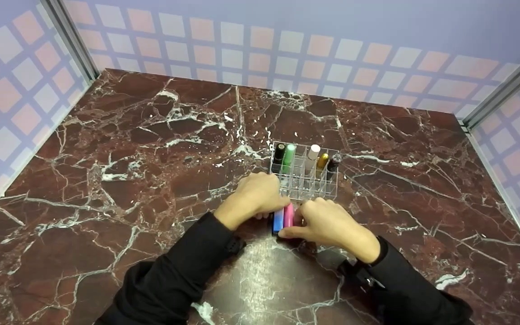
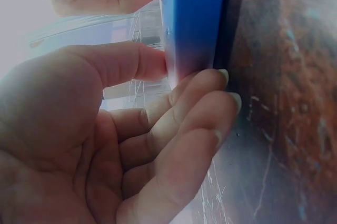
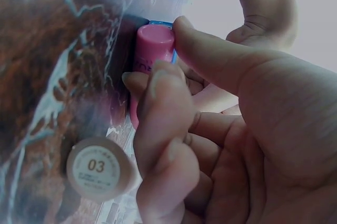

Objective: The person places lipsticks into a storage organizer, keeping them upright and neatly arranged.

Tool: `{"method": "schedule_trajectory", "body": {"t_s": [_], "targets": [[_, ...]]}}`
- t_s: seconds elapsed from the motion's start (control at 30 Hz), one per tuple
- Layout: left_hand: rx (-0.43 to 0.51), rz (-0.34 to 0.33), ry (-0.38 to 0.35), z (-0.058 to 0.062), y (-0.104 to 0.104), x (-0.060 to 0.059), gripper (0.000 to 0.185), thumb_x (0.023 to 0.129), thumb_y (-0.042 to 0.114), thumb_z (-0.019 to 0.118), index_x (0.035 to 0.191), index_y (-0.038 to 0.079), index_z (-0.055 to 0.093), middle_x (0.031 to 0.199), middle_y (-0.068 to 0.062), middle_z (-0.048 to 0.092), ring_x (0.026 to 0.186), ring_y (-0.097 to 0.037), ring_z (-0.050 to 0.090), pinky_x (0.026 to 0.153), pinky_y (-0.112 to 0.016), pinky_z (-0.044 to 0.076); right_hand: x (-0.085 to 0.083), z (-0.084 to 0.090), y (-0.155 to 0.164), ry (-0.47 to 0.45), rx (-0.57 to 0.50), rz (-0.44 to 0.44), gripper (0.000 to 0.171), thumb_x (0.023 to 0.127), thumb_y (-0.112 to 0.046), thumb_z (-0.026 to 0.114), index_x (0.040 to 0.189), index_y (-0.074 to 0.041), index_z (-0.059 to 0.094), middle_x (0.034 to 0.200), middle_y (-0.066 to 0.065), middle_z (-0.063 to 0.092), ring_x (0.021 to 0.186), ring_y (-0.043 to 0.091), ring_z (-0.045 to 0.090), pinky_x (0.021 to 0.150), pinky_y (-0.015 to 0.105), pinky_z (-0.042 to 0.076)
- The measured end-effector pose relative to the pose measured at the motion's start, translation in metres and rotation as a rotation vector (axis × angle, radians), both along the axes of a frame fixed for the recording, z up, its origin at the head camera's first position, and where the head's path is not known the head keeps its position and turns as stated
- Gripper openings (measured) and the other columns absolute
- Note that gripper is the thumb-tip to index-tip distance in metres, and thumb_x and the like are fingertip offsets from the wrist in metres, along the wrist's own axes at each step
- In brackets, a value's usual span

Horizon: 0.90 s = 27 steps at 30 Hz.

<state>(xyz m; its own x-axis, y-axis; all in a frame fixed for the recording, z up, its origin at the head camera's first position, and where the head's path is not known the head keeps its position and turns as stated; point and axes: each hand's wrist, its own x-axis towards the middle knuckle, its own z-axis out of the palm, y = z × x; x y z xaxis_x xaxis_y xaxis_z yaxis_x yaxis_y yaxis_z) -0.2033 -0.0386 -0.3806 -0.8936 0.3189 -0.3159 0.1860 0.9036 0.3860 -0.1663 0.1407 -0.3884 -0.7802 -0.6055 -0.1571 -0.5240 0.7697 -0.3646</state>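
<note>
Near the front side of a clear divided rack (image 1: 305, 192), two tubes lie side by side. One is a square-sided blue tube (image 2: 192, 13) that fades to a paler end; my left hand (image 1: 260, 194) pinches it between thumb and fingertips, as the left wrist view shows. Beside it is a round pink tube (image 3: 155, 42) with dark lettering. My right hand (image 1: 330, 221) pinches the pink tube between thumb and index finger. A round tube end labelled 03 (image 3: 97, 167) shows below the right fingers; the head view does not show it.
Upright in the rack's back part stand a black tube (image 1: 280, 152), a green tube (image 1: 289, 155), a white-capped tube (image 1: 313, 152), a gold tube (image 1: 322, 160) and a dark tube (image 1: 334, 161). Tiled-pattern panels (image 1: 260, 49) border the marbled red-brown table (image 1: 151, 180).
</note>
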Motion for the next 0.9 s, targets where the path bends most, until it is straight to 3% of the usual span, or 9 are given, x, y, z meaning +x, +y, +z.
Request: {"method": "schedule_trajectory", "body": {"t_s": [0.5, 0.9], "targets": [[-0.002, -0.034, -0.043, 0.0025, -0.002, -0.0033, 0.043, 0.098, 0.043, 0.062, 0.068, 0.013, 0.064, 0.057, 0.0, 0.064, 0.044, -0.011, 0.058, 0.041, -0.023, 0.047, 0.0001, 0.0013, 0.0, -0.012, -0.056, 0.014, 0.031, 0.089, -0.046, 0.076, 0.071, -0.023, 0.064, 0.054, -0.014, 0.053, 0.044, 0.004, 0.048, 0.043, 0.026, 0.045], [0.063, -0.01, -0.071, 0.005, -0.0045, -0.0054, 0.046, 0.099, 0.044, 0.06, 0.07, 0.01, 0.07, 0.057, -0.001, 0.067, 0.047, -0.013, 0.064, 0.044, -0.025, 0.053, 0.0009, 0.0043, -0.0007, -0.008, -0.13, 0.057, 0.026, 0.094, -0.045, 0.07, 0.081, -0.024, 0.075, 0.067, -0.013, 0.068, 0.043, 0.001, 0.052, 0.046, 0.025, 0.047]]}}
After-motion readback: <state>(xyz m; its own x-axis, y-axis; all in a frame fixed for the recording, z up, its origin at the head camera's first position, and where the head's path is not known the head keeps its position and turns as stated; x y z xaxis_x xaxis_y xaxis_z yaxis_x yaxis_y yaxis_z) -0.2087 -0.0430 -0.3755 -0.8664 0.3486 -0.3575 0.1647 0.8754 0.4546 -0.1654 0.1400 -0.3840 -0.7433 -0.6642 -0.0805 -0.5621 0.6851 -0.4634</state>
